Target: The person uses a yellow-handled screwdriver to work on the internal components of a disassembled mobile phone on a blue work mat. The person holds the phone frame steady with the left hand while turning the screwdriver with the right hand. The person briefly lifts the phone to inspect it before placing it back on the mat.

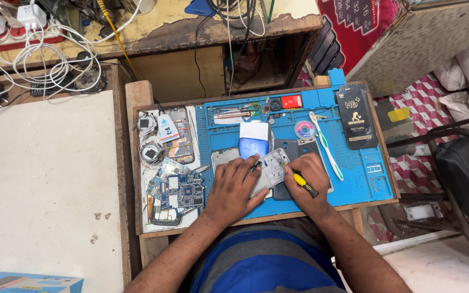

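White chargers and tangled cables (44,65) lie on the far left of the counter (44,179). Beside them, on the wooden tray, sit loose circuit boards (177,195) and a stripped phone shell. On the blue mat (365,173), the left hand (233,190) lies flat, fingers spread, pressing down on the phone frame (271,168), which rests near the mat's front edge. The right hand (313,182) is curled around a yellow-and-black screwdriver (304,184), just beside the frame's right side. Farther right lie a toothbrush (327,146) and a black packet (356,116).
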